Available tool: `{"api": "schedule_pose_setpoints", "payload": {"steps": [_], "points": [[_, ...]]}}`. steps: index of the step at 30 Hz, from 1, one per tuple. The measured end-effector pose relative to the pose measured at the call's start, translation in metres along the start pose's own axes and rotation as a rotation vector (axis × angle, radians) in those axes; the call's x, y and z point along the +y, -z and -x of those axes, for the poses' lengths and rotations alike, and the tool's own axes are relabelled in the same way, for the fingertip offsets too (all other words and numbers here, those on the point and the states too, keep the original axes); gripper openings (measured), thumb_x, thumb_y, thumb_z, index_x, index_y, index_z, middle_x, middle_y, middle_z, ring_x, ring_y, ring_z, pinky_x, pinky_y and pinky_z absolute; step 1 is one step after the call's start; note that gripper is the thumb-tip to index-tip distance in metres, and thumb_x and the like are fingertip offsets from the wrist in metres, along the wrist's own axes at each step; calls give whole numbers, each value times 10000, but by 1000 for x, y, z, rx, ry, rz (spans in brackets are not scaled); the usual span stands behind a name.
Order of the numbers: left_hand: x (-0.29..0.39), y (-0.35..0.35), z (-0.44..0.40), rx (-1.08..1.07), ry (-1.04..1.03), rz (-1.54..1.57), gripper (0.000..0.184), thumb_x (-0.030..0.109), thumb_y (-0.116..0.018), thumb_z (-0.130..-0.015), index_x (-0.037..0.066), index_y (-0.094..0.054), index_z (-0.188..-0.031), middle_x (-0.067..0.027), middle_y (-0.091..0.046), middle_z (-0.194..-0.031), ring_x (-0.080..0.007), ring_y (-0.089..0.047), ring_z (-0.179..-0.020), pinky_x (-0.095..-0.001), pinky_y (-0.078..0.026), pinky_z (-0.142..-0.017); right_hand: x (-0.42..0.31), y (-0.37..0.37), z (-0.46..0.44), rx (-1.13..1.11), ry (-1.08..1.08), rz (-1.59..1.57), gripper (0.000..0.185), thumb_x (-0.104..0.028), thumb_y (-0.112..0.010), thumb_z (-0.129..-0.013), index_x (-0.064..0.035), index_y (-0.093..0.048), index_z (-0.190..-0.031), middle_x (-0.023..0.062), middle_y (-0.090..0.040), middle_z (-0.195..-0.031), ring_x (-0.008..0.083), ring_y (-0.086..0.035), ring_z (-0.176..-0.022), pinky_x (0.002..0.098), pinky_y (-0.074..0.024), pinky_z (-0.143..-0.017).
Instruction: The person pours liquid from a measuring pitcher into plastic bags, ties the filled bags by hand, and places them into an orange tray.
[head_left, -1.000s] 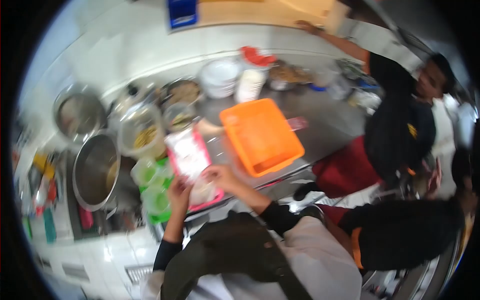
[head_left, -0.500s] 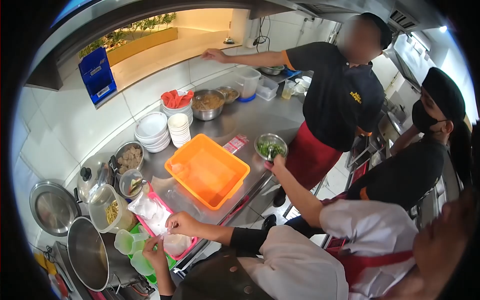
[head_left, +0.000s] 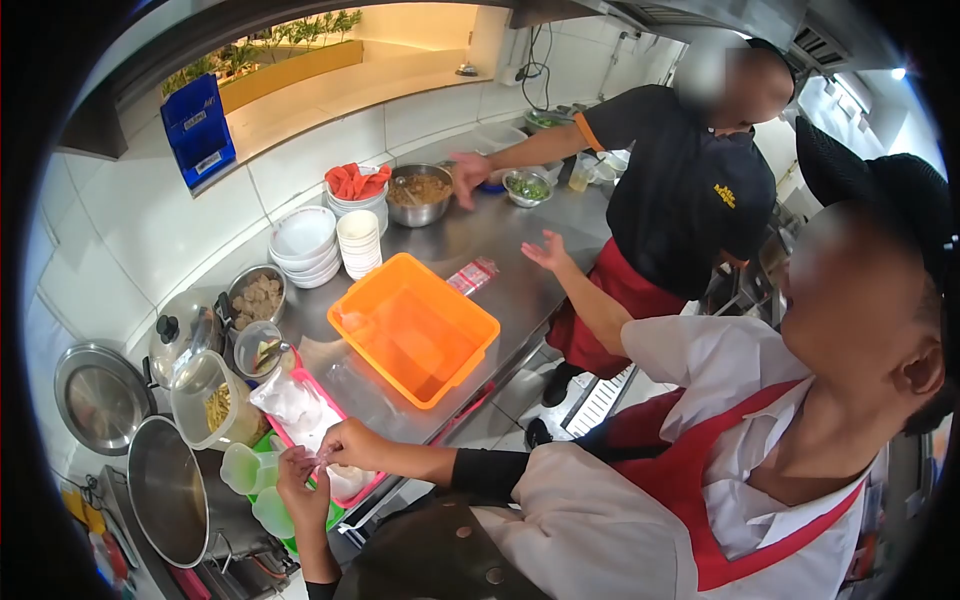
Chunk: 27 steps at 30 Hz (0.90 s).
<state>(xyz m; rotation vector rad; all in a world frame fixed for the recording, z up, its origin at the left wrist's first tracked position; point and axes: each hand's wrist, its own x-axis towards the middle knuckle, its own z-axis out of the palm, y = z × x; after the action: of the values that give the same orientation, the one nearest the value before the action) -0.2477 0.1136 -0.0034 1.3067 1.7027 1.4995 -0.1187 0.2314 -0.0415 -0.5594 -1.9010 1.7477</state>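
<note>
While the left hand (head_left: 300,485) and right hand (head_left: 350,446) meet fingertip to fingertip, whether gripping something small I cannot tell, the pink tray (head_left: 322,389) of white contents (head_left: 299,408) lies toward eleven o'clock, its long axis running eleven to five. The right hand, over the tray, is nearer.

The bowl of greens (head_left: 527,188) moved off the tabletop's (head_left: 450,238) front edge, further back. The white-sleeved co-worker's hand (head_left: 545,250) let go.
</note>
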Motion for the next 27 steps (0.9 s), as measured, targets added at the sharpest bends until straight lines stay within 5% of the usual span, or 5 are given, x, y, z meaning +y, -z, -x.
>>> {"api": "schedule_pose_setpoints", "payload": {"steps": [2, 5, 8, 19, 27], "points": [[-1, -5, 7, 60, 48, 177, 506, -43, -674, -703, -45, -508, -1181, -162, -523, -1229, -294, -614, -1012, -379, -499, -885, -3, 1, 3, 18, 20, 94, 114, -18, -717, -742, -4, -694, -853, 87, -659, -730, 124, -604, -654, 284, -467, -586], [-3, -13, 10, -7, -158, -311, 532, -11, -698, -674, -21, -524, -1177, -181, -412, -1357, -336, -494, -1200, -430, -405, -1011, -10, 0, 8, 64, 136, 221, 94, -28, -698, -741, 3, -676, -828, 114, -648, -723, 176, -615, -645, 310, -477, -600], [-25, -31, 8, -103, -214, -242, 559, 12, -699, -673, 3, -526, -1204, -202, -447, -1339, -367, -414, -1271, -459, -317, -1075, -18, -6, 13, 122, 153, 275, 71, -30, -673, -745, 10, -656, -802, 138, -641, -725, 233, -624, -653, 337, -484, -614], [-85, -34, 8, -77, -395, -530, 310, 45, -590, -837, 33, -569, -1146, -203, -514, -1259, -405, -450, -1203, -536, -282, -1052, -10, 1, 15, 231, 148, 251, 69, -38, -640, -766, 19, -650, -804, 189, -635, -737, 310, -640, -692, 365, -486, -630], [-68, -40, -1, -43, -280, -686, 221, 122, -604, -819, 46, -659, -1019, -180, -549, -1165, -378, -482, -1133, -522, -325, -1004, 13, 10, 10, 273, 67, 108, 84, 62, -581, -804, 27, -657, -807, 115, -667, -719, 144, -652, -693, 303, -517, -618]]}}
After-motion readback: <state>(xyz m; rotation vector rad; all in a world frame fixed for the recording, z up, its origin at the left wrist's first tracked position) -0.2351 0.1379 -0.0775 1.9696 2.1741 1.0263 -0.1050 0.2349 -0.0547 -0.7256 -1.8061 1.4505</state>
